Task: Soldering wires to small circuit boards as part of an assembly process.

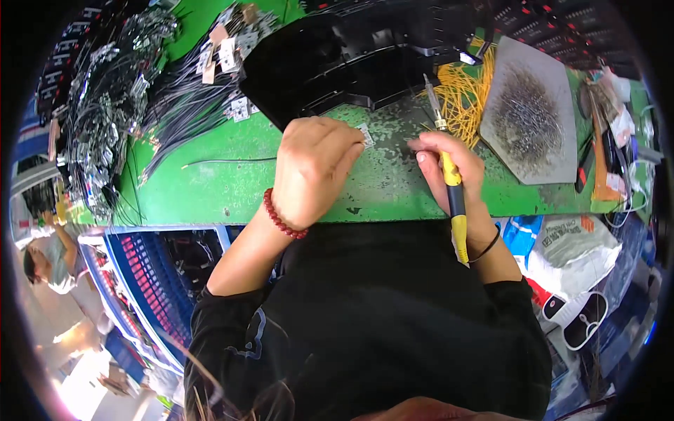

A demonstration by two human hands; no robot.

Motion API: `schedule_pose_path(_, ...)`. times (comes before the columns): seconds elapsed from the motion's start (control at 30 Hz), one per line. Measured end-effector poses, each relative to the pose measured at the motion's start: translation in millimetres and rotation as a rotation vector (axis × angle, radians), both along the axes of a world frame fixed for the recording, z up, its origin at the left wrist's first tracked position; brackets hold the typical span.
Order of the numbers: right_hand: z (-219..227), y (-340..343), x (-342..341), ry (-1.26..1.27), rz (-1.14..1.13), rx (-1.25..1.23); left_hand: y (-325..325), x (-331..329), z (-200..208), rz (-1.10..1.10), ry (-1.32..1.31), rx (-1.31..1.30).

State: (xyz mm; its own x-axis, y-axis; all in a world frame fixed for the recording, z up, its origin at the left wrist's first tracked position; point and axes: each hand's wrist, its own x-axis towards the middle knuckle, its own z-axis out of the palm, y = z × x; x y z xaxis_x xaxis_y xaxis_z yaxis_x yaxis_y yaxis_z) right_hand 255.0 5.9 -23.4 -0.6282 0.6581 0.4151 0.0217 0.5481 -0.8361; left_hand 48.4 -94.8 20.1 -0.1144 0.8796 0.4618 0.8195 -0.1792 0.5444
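My left hand (316, 161), with a red bead bracelet at its wrist, is closed over the green bench (246, 193). Its fingertips pinch a small silvery plate (366, 136), mostly covered by the fingers. A thin black wire (232, 161) runs leftward from beneath that hand, and its joint to the plate is hidden. In my right hand (460, 165) is a yellow and black soldering iron (456, 200), its metal tip pointing away from me, apart from the plate. Whether the right thumb and forefinger also pinch something thin cannot be made out.
Behind my hands stands a large black plastic tray (316, 52). Black wires with plates (189, 105) lie left, beside a tangled heap (105, 112). Yellow wires (467, 91) sit near a grey board (562, 105) covered with dark bits. A blue basket (144, 281) and white bag (576, 245) are below.
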Motion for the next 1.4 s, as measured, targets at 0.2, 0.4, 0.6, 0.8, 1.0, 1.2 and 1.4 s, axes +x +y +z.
schedule_pose_path(0.2, 9, 8, -31, -0.063, 0.061, 0.289, -8, 2, -12, 0.048, 0.0, -0.005)
schedule_pose_path(0.4, 10, 13, -31, -0.003, 0.012, 0.39, 3, 6, -17, 0.082, 0.016, -0.074)
schedule_pose_path(0.6, -5, 8, -4, 0.01, 0.039, 0.253, 27, 11, -24, 0.094, 0.045, -0.135)
schedule_pose_path(0.8, -2, 5, -4, -0.009, 0.0, 0.139, 36, 4, -30, 0.12, 0.182, -0.123)
schedule_pose_path(1.0, -3, 8, -18, -0.095, 0.023, 0.136, 14, 1, 4, 0.051, 0.281, -0.075)
schedule_pose_path(1.2, 14, 7, -47, -0.192, 0.07, 0.268, 6, -2, 1, 0.065, 0.254, 0.006)
schedule_pose_path(1.4, 13, 5, -58, -0.283, 0.113, 0.338, -2, -3, 9, 0.096, 0.275, -0.065)
